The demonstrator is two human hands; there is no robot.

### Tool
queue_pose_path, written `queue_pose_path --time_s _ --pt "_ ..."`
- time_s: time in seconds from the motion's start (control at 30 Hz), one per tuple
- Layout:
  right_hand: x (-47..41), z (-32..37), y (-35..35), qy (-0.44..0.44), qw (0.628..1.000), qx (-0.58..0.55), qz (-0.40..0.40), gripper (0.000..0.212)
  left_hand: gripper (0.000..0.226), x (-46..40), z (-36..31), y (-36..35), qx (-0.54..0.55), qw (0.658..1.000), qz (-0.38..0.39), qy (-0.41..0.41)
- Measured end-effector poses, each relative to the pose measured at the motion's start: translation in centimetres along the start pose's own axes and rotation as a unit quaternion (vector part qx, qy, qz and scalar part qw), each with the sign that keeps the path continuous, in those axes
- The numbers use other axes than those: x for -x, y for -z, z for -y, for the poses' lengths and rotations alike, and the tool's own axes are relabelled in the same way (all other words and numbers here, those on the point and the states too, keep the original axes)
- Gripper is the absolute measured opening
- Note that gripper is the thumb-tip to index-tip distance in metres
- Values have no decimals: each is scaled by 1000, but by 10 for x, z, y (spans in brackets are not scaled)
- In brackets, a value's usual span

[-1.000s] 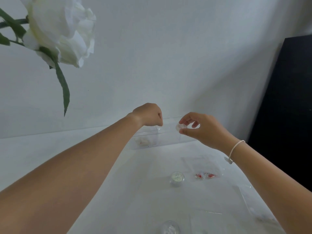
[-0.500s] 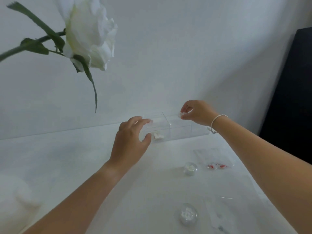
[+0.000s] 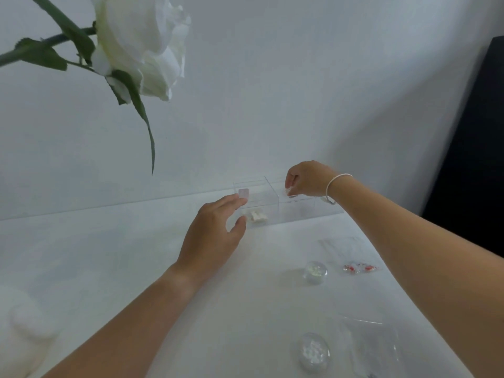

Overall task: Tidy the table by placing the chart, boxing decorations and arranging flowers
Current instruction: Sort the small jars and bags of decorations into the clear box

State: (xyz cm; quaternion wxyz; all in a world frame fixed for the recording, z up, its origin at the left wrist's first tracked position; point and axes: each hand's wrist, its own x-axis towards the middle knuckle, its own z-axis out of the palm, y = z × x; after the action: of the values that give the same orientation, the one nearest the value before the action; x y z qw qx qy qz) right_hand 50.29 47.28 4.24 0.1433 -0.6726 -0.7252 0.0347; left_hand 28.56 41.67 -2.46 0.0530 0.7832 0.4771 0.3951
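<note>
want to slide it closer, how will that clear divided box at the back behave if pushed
The clear box looks thin-walled and nearly empty, so probably light and easy to slide. Its long, low shape suggests little tipping risk. The left hand at its end should steady it.

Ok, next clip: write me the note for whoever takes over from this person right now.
Left hand: open, fingers at the left end of the clear box.
Right hand: over the right compartment, fingertips pinching a small pale piece.
Done: white pieces lie in the left compartment.
Left: two round jars, a packet of red bits and clear bags on the table. The white flower hangs upper left. No chart in view.
</note>
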Motion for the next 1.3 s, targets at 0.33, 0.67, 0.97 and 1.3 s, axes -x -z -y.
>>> queue_pose_path --time_s 0.33,0.67,0.97,1.3 --pt "-5 -1 -2 7 1000 5 19 16 37 1 1 -1 6 1000 1 1" --pt "79 -6 7 82 975 -141 -152 14 39 5 -1 2 9 1000 11 1" --pt "170 -3 -5 104 986 -127 -43 12 35 41 -42 11 63 997 11 -34" --pt "178 -4 -17 104 988 -111 -15 22 19 112 -82 34 152 964 175 -129"
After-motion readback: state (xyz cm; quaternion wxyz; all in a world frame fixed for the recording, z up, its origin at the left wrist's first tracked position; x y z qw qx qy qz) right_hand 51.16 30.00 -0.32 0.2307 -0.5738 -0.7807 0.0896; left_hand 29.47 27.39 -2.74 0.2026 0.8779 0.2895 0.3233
